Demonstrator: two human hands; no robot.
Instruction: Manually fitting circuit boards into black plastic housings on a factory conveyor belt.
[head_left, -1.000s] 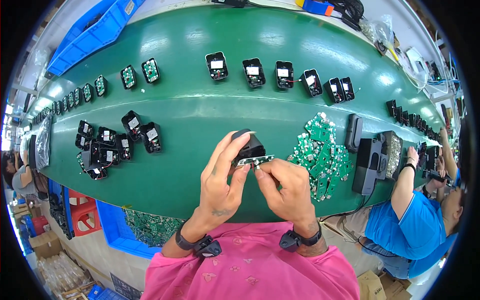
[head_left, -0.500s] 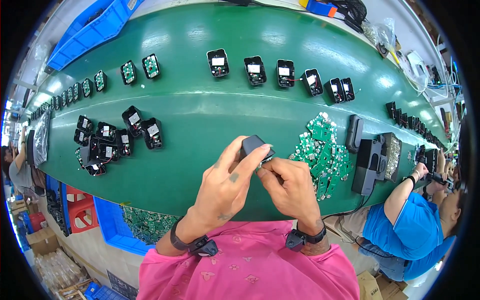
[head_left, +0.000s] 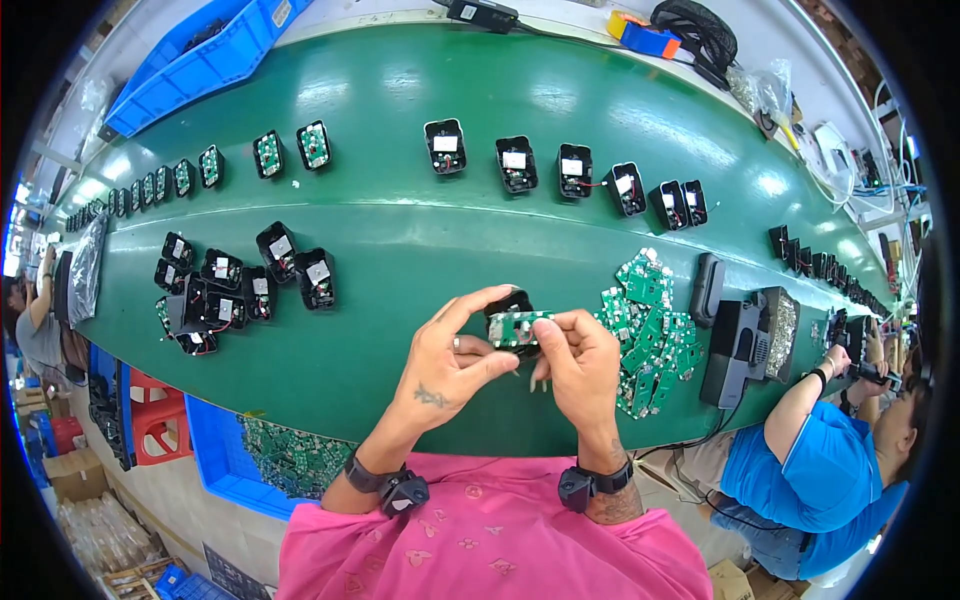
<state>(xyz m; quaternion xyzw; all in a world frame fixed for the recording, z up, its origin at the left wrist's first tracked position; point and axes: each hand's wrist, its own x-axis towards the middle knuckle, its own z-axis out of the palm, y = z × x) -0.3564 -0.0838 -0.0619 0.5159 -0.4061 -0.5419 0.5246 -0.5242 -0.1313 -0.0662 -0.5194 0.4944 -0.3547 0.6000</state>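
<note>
My left hand [head_left: 450, 360] is closed around a small black plastic housing [head_left: 512, 301], whose dark rim shows above the fingers. Across its opening lies a green circuit board [head_left: 520, 328], pinched at its right end by the thumb and fingers of my right hand [head_left: 575, 362]. The left thumb reaches up to the board's lower edge. Whether the board sits inside the housing or only against it, I cannot tell. Just right of my right hand spreads a pile of green circuit boards [head_left: 650, 330] on the green table [head_left: 400, 240].
Black housings [head_left: 265, 295] cluster at left; more [head_left: 517, 163] stand in a row farther back. A grey device [head_left: 735, 350] stands right of the board pile, beside a tray of small metal parts [head_left: 780, 335]. A blue bin [head_left: 215, 440] sits below the front edge. A co-worker [head_left: 815, 450] works at right.
The housing has been turned so its opening and the green board now show. My right thumb and fingers have moved onto the board's end. The view has shifted slightly.
</note>
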